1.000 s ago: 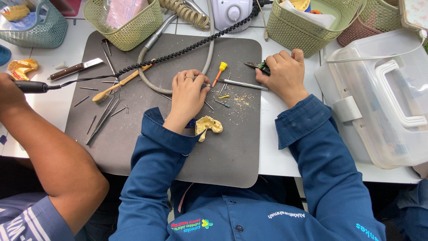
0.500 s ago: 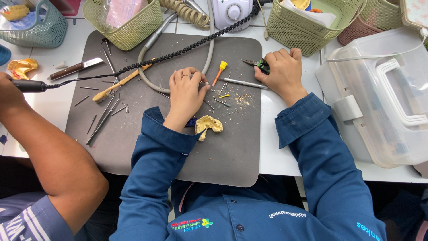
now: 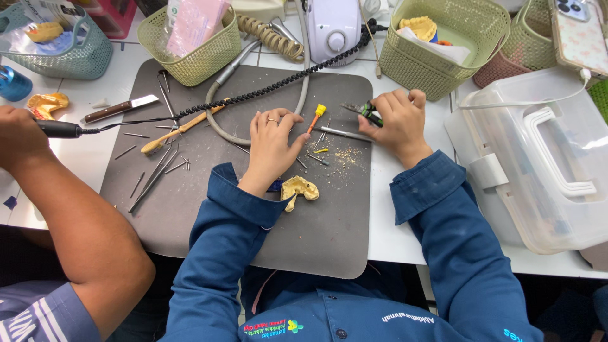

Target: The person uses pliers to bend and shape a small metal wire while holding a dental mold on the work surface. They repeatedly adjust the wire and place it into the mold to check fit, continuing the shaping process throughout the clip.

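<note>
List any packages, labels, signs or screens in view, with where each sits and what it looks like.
Pink flat packet: upright in the green basket, top left of the mat.
Clear bag: in the teal basket, far left, yellow cast inside.
Phone: top right, patterned back up, screen hidden.
Clear lidded box: right, white handle.

Left hand (image 3: 273,136) rests palm-down on the grey mat (image 3: 209,209), fingers just beside a small orange-and-yellow tool (image 3: 316,116). Right hand (image 3: 396,120) grips green-handled pliers (image 3: 362,111) at the mat's edge. A yellow dental cast (image 3: 299,189) lies near the left wrist. A neighbouring person's hand (image 3: 19,136) holds a black handpiece (image 3: 58,129).
</note>
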